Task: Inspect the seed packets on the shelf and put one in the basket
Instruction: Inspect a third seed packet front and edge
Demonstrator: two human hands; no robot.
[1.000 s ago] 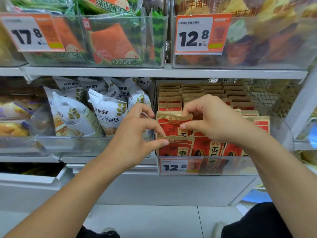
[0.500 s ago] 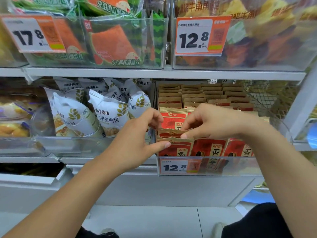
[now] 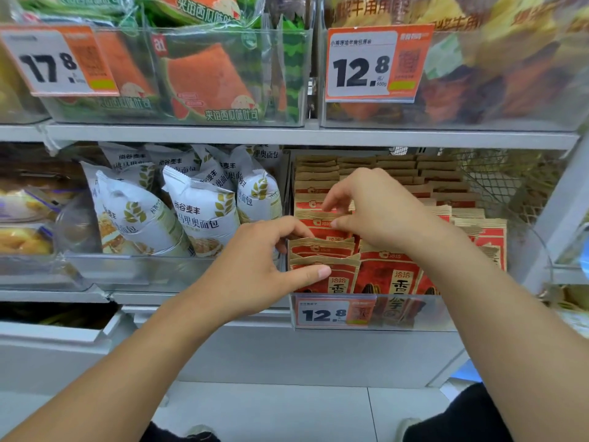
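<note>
Here, left hand (image 3: 255, 269) pinching the front seed packets (image 3: 322, 266), thumb pressed on the foremost one's face, fingers curled behind. Right hand (image 3: 379, 215) just above, fingertips gripping packet tops farther back, inside the clear bin (image 3: 414, 314) on the shelf (image 3: 191, 135).

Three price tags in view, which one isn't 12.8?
The upper-left tag, on the bin of watermelon-print packs: it reads 17.8. The other two read 12.8.

White shop shelving (image 3: 191, 135) with clear plastic bins (image 3: 223, 119) and orange price tags (image 3: 376, 63) stands over a pale tiled floor (image 3: 287, 409), evenly lit
</note>
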